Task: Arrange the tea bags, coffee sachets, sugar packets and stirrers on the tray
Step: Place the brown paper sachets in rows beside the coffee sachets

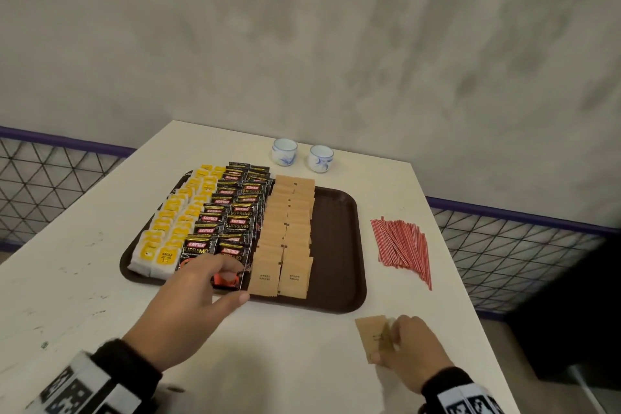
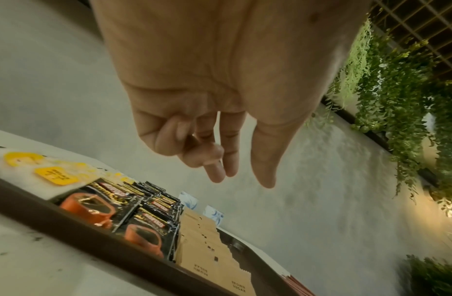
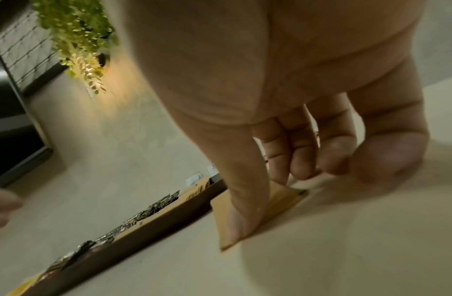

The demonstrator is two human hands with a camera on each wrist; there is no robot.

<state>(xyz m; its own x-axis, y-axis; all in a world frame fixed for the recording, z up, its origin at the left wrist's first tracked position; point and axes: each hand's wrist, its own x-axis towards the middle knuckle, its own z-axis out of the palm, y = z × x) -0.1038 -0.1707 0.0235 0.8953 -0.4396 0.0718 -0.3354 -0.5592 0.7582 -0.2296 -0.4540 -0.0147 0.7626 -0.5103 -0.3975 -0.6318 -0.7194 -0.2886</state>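
Note:
A brown tray [image 1: 336,245] holds rows of white tea bags with yellow tags [image 1: 168,228], black coffee sachets [image 1: 235,212] and brown sugar packets [image 1: 289,228]. Red stirrers [image 1: 401,245] lie in a loose pile on the table, right of the tray. My left hand [image 1: 237,282] hovers over the tray's front edge by the nearest coffee sachets [image 2: 133,218], fingers loosely curled and holding nothing. My right hand [image 1: 383,341] pinches one loose sugar packet [image 1: 371,336] lying on the table in front of the tray's right corner; thumb and fingertips press on the sugar packet [image 3: 280,202].
Two small white-and-blue cups [image 1: 285,151] [image 1: 321,158] stand behind the tray. The tray's right strip is bare. The white table [image 1: 285,363] ends close behind my wrists and at the right beyond the stirrers. A wire railing [image 1: 504,255] runs past the table.

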